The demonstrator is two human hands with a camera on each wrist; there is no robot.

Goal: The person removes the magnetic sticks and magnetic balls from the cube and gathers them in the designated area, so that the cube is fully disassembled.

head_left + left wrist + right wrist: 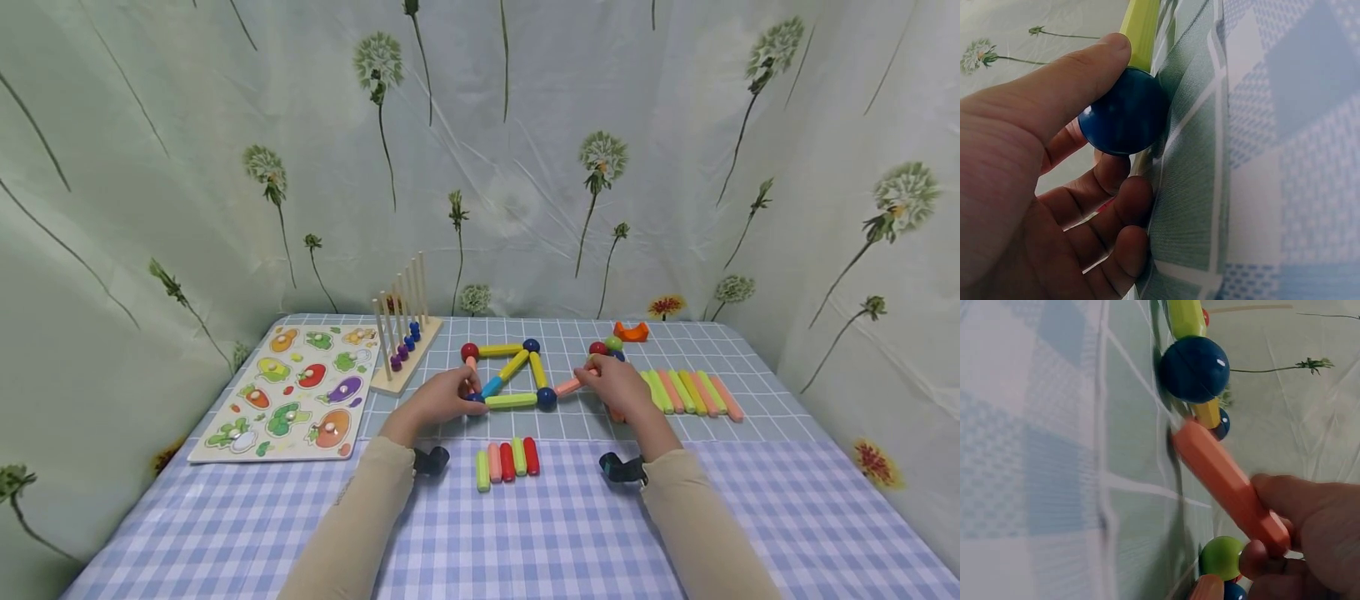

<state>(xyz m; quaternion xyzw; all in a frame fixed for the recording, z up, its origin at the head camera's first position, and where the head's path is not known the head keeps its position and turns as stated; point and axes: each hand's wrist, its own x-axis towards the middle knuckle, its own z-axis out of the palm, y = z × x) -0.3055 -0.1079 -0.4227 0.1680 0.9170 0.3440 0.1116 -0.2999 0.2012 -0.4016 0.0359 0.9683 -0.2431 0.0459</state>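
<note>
Grip, right hand (618,385): thumb and fingers pinch a salmon stick (1229,481) near its outer end, forearm angled in from the lower right. Stick is tilted, free end just beside the lower-right blue ball (547,397); right wrist view shows a small gap.

Left hand (441,397): thumb against the lower-left blue ball (1125,112), holding it from the side with fingers behind; remaining fingers loosely bent by the surface (570,533). Thumb tip reaches the ball's joint with a lime stick (512,401).

Assembly lies flat on the grey gridded cloth, between the hands: four-sided frame, red ball (469,351) top left, blue balls on the other three corners. Sides are yellow, lime and salmon; yellow-and-blue diagonal (513,364) runs upper right to lower left. Sticks are faceted, balls glossy.

Five loose sticks (507,459) sit nearer the person, in lime, salmon and red. Longer row of sticks (697,393) is right of the right hand; green ball (613,342) is clustered with red and blue ones behind that hand.

Puzzle board (300,446), far left: fruit and vegetable pieces on it. Peg stand (384,386) beside it: purple and blue beads low on the pegs.
</note>
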